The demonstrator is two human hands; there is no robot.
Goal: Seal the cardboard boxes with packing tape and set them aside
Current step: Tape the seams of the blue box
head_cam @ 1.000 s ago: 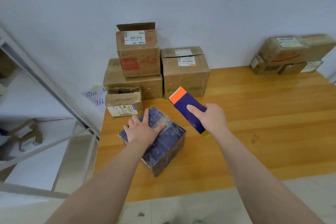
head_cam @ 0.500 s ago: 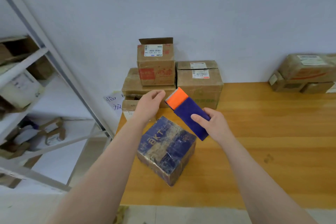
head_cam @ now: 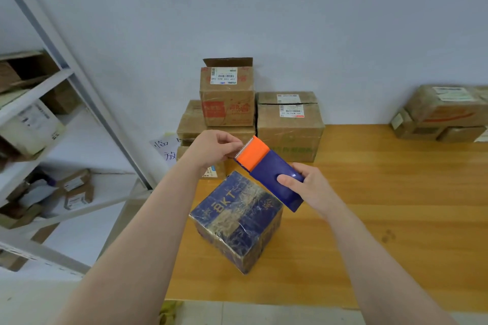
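My right hand (head_cam: 310,188) is gripping the blue body of the tape dispenser (head_cam: 274,174), thumb lying on top, holding it in the air. My left hand (head_cam: 212,149) is pinching at its orange toothed end with curled fingers. The blue box (head_cam: 237,221) is sitting just below on the wooden table (head_cam: 383,206), neither hand touching it. Brown boxes (head_cam: 289,126) are standing stacked behind, against the wall.

One blue box (head_cam: 237,219), four brown boxes (head_cam: 227,103) stacked behind it, one tape dispenser (head_cam: 269,171), two hands (head_cam: 211,150).
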